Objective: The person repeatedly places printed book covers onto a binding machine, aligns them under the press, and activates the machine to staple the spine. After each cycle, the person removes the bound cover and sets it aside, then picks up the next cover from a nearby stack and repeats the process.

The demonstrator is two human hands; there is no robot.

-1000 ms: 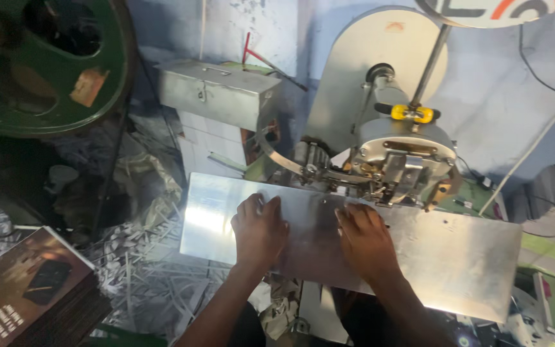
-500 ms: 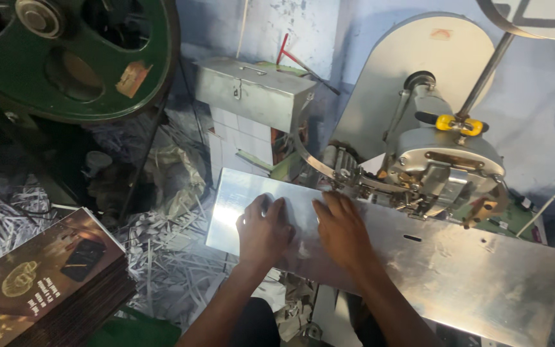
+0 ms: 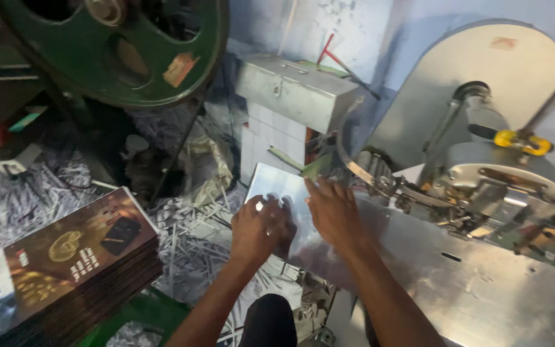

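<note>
My left hand (image 3: 259,229) rests on the left end of a shiny metal table plate (image 3: 483,289), fingers bent down onto it, with nothing seen in it. My right hand (image 3: 333,212) lies flat on the plate just to its right. Its fingertips reach toward a small green flat piece (image 3: 319,168) at the plate's back edge. Behind the plate stands the grey machine head (image 3: 483,186) with a yellow part (image 3: 521,142) on top. The two hands are almost touching.
A stack of dark printed flat cartons (image 3: 78,260) sits at lower left. A big green flywheel (image 3: 120,48) fills the upper left. A grey metal box (image 3: 297,90) stands behind the plate's left end. Paper strips (image 3: 194,241) litter the floor.
Both hands have slid left along the plate to its left end and drawn closer together. The left hand's fingers have bent, and the stack of cartons now shows more fully.
</note>
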